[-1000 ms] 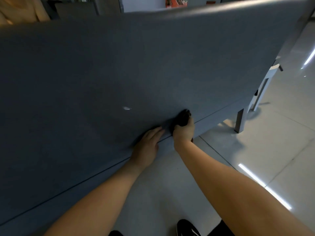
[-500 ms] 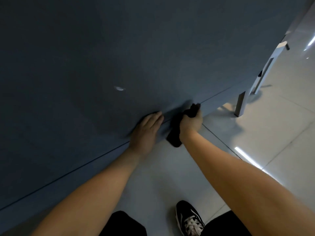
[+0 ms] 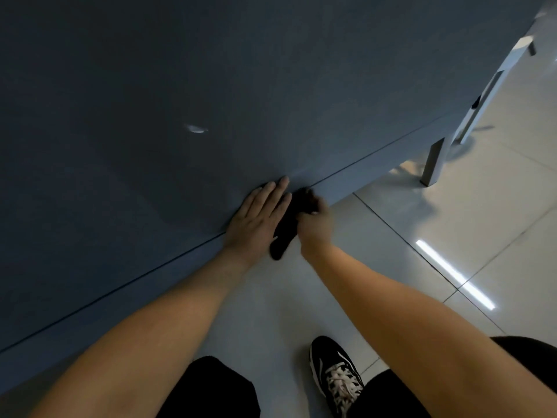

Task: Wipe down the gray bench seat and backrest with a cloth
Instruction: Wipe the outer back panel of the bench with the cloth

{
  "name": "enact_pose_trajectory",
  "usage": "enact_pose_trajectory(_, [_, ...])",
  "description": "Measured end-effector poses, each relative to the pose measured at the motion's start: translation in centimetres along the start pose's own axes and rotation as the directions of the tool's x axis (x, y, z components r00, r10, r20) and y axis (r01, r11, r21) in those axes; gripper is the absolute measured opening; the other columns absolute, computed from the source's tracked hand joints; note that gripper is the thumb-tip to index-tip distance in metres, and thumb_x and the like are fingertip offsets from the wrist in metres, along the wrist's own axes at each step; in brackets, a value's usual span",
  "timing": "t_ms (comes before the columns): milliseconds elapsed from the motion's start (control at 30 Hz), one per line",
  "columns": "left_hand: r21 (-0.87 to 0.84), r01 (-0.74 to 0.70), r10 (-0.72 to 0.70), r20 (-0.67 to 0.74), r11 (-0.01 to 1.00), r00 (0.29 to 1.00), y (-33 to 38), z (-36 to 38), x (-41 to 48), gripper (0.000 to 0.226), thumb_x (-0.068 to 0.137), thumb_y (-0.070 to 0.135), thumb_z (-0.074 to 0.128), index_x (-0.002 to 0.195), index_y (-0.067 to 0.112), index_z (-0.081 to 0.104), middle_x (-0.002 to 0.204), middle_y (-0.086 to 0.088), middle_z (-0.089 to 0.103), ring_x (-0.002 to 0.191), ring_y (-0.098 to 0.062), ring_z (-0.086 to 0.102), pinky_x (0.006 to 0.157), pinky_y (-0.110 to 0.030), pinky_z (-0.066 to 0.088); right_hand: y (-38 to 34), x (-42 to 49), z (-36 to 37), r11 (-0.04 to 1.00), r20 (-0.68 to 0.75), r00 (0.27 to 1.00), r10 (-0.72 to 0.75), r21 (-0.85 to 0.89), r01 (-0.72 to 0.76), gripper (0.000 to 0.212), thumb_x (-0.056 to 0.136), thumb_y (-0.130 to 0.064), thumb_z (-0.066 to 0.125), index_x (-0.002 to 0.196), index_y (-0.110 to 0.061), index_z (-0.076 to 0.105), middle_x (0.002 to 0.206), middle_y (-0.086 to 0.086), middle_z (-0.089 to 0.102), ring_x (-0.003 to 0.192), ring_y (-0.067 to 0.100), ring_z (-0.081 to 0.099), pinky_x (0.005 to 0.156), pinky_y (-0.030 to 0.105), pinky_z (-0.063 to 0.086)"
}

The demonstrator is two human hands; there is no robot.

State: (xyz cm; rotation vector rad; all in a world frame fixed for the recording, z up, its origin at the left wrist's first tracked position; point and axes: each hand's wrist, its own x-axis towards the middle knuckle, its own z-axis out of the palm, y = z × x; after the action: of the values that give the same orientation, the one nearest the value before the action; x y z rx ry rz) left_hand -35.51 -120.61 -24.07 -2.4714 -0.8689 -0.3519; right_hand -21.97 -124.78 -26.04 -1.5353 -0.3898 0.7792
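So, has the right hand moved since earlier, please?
Yes. The right hand, gripping the cloth, has slid down off the bench seam towards the floor, nearer the left hand.

No text, label, number or sign could be read anywhere. The black shoe bore white curved stripes on its side, too indistinct to make out as a brand.

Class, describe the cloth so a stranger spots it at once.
The gray bench fills the upper left. At its lower edge, the right hand grips the cloth beside the flat left hand. It is the only black, limp thing between them.
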Motion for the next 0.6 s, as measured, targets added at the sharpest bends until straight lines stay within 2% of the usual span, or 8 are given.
enact_pose_trajectory(67, [0.026,-0.011,0.011,-0.018,1.0,1.0,-0.1,0.1,-0.1,0.059,0.097,0.017,0.031,0.156,0.017,0.038,0.168,-0.008,0.019,0.152,-0.028,0.018,0.125,-0.037,0.0,-1.2,2.6,-1.4,1.0,-0.151,0.989,0.0,0.022,0.003,0.045,0.081,0.001,0.057,0.12,-0.021,0.063,0.111,0.004,0.069,0.102,0.027,0.067,0.092,0.054,0.056])
enact_pose_trajectory(100, [0.032,-0.011,0.012,-0.029,0.999,1.0,-0.1,0.2,0.0,0.058,0.098,0.016,0.03,0.156,0.017,0.039,0.168,-0.008,0.02,0.151,-0.027,0.019,0.125,-0.037,0.001,-1.9,3.8,-1.9,0.997,-0.17,0.985,0.014,0.074,-0.001,0.045,0.084,0.002,0.056,0.121,-0.023,0.062,0.111,0.003,0.068,0.103,0.028,0.067,0.095,0.053,0.056])
enact_pose_trajectory(167, [0.052,-0.01,0.012,-0.044,0.999,0.999,0.0,0.4,0.1,0.058,0.098,0.015,0.031,0.155,0.019,0.04,0.168,-0.008,0.021,0.151,-0.027,0.02,0.125,-0.037,0.002,-2.7,5.3,-1.9,0.986,-0.13,0.99,0.058,0.163,-0.037,0.05,0.087,0.005,0.054,0.123,-0.03,0.059,0.118,0.004,0.066,0.11,0.03,0.065,0.099,0.054,0.054])
enact_pose_trajectory(233, [0.069,-0.01,0.013,-0.048,0.998,0.999,0.0,0.7,0.2,0.058,0.099,0.016,0.031,0.156,0.019,0.039,0.168,-0.007,0.02,0.151,-0.026,0.019,0.125,-0.037,0.001,-2.2,5.2,-1.0,0.986,-0.11,0.989,0.099,0.147,-0.082,0.062,0.09,0.005,0.052,0.141,-0.032,0.052,0.132,0.002,0.061,0.119,0.027,0.061,0.103,0.05,0.052])
enact_pose_trajectory(300, [0.08,-0.01,0.013,-0.046,0.997,0.999,0.0,0.9,0.1,0.059,0.099,0.018,0.029,0.158,0.019,0.034,0.168,-0.007,0.018,0.152,-0.026,0.015,0.125,-0.038,-0.001,-0.8,3.8,0.1,0.99,-0.096,0.991,0.095,0.118,-0.083,0.07,0.087,0.004,0.053,0.146,-0.032,0.049,0.138,0.0,0.059,0.123,0.024,0.059,0.103,0.048,0.053])
enact_pose_trajectory(367, [0.081,0.005,0.0,-0.06,0.997,0.998,0.2,1.0,0.0,0.06,0.1,0.019,0.028,0.159,0.018,0.03,0.169,-0.006,0.017,0.153,-0.025,0.014,0.125,-0.038,0.0,0.3,1.4,1.0,0.988,-0.005,0.997,0.082,0.133,-0.081,0.068,0.082,0.005,0.052,0.138,-0.034,0.056,0.133,-0.003,0.063,0.12,0.022,0.062,0.1,0.047,0.055])
enact_pose_trajectory(467, [0.003,0.041,-0.041,-0.08,0.999,0.996,0.5,0.9,0.2,0.062,0.098,0.019,0.035,0.16,0.016,0.029,0.168,-0.004,0.02,0.152,-0.023,0.017,0.125,-0.037,0.01,0.5,-1.4,1.5,0.981,0.141,0.988,0.057,0.175,-0.082,0.058,0.086,0.017,0.051,0.107,-0.035,0.067,0.109,-0.003,0.071,0.1,0.015,0.07,0.087,0.036,0.06])
enact_pose_trajectory(600, [-0.128,0.042,-0.048,-0.047,0.991,0.998,0.5,-0.1,0.1,0.068,0.093,0.016,0.042,0.16,0.013,0.028,0.168,-0.003,0.02,0.151,-0.023,0.022,0.125,-0.036,0.014,0.5,-2.4,1.2,0.992,0.31,0.949,0.064,0.086,-0.095,0.047,0.087,0.011,0.059,0.118,-0.024,0.066,0.108,0.007,0.074,0.1,0.029,0.072,0.082,0.051,0.061])
